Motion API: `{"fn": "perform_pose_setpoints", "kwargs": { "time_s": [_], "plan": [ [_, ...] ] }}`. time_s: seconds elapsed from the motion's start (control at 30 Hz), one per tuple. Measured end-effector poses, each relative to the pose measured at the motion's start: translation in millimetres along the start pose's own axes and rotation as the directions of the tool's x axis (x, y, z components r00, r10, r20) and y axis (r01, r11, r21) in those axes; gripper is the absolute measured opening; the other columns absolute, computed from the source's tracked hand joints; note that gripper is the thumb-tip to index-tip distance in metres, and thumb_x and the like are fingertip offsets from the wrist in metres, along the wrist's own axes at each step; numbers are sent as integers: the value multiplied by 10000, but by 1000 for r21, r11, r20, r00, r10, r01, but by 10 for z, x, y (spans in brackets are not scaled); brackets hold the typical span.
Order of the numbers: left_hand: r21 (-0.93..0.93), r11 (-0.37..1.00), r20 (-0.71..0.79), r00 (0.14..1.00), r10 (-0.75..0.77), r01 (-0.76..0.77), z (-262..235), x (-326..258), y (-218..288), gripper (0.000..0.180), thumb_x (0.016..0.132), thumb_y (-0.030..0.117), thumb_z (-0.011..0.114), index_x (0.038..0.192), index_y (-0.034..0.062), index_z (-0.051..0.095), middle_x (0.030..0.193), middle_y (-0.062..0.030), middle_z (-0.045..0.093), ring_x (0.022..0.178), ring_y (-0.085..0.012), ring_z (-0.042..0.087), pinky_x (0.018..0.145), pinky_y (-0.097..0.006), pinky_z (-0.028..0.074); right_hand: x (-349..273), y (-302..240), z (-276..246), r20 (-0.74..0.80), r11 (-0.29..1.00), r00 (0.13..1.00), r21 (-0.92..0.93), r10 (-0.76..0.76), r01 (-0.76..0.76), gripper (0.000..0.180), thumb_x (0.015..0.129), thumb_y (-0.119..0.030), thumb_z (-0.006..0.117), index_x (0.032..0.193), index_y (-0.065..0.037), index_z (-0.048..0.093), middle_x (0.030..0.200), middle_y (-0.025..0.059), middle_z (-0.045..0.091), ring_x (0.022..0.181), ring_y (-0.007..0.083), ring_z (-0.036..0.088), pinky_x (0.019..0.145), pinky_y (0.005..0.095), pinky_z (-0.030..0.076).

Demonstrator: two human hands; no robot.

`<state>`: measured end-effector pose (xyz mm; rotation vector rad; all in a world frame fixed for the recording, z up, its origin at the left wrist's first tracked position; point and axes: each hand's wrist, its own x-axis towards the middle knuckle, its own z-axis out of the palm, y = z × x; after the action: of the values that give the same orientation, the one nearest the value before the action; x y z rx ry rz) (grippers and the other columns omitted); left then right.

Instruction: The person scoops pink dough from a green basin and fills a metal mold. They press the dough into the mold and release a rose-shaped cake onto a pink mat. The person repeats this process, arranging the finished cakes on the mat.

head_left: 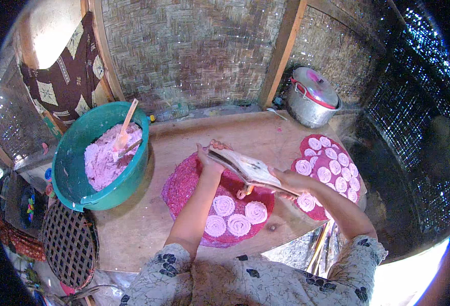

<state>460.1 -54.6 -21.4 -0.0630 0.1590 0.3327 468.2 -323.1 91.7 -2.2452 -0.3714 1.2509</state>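
Note:
Between my two hands is a pale wooden hand press made of long flat pieces [248, 166], tilted down toward the right. My left hand [213, 157] is wrapped round its upper left end, and my right hand [290, 182] grips its lower right end. Below the press hangs a small pink curl of dough [243, 193]. Under it lies a round reddish-pink mat [184, 191], carrying several flat pink dough swirls [239, 224] on its near half. The press and my forearms hide part of this mat.
A big teal basin [64, 168] at the left holds pink dough [102, 160] with a spatula [127, 122] stuck in it. A second pink mat [311, 148] full of swirls lies right. A lidded metal pot [314, 104] stands far right; an openwork woven tray [69, 245] leans near left.

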Motion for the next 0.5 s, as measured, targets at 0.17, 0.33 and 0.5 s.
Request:
{"fn": "perform_pose_setpoints", "kwargs": {
  "time_s": [0.17,0.33,0.5],
  "plan": [
    [102,988,146,984,102,-118,147,-112,16,577,933,616,282,725,122,493,618,-20,453,603,-203,461,656,-385,415,-74,-68,69,-60,994,992,21,-108,109,813,877,-775,280,758,-31,588,539,38,484,419,149,471,379,308,367],
    [5,998,100,993,56,-57,77,-39,-18,646,939,658,196,678,123,446,596,-24,436,568,-201,434,649,-386,398,-141,-65,-12,-86,998,995,-27,-58,56,814,878,-762,313,758,-10,601,527,49,480,417,157,480,372,323,363],
    [26,989,176,975,138,-144,139,-2,71,635,944,646,204,683,128,461,583,-19,432,546,-193,433,641,-398,411,-80,-126,86,-189,990,972,-7,-140,141,822,858,-773,352,745,7,586,524,50,475,409,156,467,366,315,362]
  ]
}}
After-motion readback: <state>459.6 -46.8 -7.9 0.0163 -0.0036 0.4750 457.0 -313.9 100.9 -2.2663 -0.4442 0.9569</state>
